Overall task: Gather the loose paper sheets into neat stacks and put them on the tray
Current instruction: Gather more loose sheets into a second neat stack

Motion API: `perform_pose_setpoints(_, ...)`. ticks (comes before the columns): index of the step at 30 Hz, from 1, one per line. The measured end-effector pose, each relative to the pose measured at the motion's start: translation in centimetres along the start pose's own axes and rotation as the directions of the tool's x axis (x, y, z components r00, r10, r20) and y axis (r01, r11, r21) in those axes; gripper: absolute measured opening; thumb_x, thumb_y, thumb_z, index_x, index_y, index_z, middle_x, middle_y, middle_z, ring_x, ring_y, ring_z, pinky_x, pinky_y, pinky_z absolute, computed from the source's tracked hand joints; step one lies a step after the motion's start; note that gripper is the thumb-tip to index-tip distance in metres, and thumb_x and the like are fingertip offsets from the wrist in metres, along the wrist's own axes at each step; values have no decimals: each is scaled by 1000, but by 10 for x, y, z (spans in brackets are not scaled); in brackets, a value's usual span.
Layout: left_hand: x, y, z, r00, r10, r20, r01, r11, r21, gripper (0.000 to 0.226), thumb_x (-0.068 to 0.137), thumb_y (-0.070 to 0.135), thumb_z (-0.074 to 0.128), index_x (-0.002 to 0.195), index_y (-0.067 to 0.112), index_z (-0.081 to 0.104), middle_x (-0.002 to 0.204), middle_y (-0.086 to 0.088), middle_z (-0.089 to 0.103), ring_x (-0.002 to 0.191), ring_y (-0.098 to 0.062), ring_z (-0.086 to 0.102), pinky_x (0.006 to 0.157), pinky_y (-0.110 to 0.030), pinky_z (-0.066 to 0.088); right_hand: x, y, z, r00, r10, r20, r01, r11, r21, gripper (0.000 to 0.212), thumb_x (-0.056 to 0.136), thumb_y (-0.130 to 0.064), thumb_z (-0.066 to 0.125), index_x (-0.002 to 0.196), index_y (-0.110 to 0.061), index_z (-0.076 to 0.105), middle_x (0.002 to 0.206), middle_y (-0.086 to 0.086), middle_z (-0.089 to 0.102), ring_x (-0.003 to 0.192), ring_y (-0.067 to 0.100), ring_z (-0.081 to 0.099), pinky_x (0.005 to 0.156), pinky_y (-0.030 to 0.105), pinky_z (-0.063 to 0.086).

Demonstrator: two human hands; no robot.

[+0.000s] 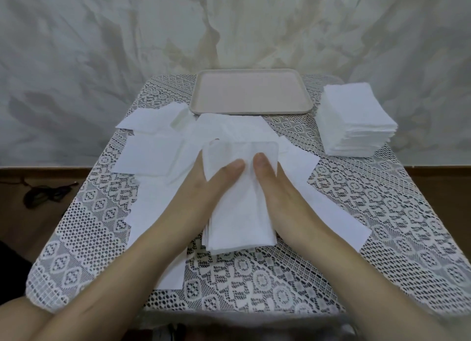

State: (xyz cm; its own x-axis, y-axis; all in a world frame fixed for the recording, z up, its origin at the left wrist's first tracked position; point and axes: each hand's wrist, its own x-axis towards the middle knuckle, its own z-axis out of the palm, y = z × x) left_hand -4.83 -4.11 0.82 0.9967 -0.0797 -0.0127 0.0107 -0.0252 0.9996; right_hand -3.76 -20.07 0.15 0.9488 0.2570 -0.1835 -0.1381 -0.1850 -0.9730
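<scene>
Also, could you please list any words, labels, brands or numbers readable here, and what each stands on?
There are none. The bundle of sheets gripped by the left hand and right hand, the loose sheets, the tall stack, the tray and the lace tablecloth carry no print.

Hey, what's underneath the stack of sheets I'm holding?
Loose sheets spread from under the stack onto the lace tablecloth. How many lie beneath is hidden by it, the left hand and the right hand.
</scene>
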Motion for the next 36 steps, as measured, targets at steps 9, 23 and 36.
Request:
perform_pose_setpoints(9, -6, 1, -1, 998, -37, 56, 36, 999, 25, 41, 94, 44, 74, 132, 31, 64, 122, 8, 78, 111, -14, 75, 93, -33, 62, 0, -3, 0, 972, -111, -206, 101, 993, -55, 61, 76, -85, 48, 104, -33, 60, 97, -10, 73, 91, 9, 71, 88, 50, 58)
perform_pose_setpoints(23, -5, -3, -13, 990, -108, 90, 110, 994, -18, 47, 94, 39, 69, 137, 22, 60, 124, -4, 77, 114, -25, 75, 93, -40, 61, -3, -3, -16, 997, -62, -46, 57, 993, -101, 31, 96, -53, 64, 117, -31, 62, 106, -8, 74, 90, 5, 73, 75, 30, 59)
perform_pose_setpoints(36, 3, 7, -34, 980, -140, -139, 123, 985, -121, 30, 92, 29, 65, 122, 24, 64, 100, 4, 82, 85, -13, 79, 63, -24, 62, -3, 5, -88, 980, -55, -192, -114, 636, -763, 24, 92, -39, 70, 114, -28, 65, 104, -12, 63, 96, 13, 58, 82, 31, 42)
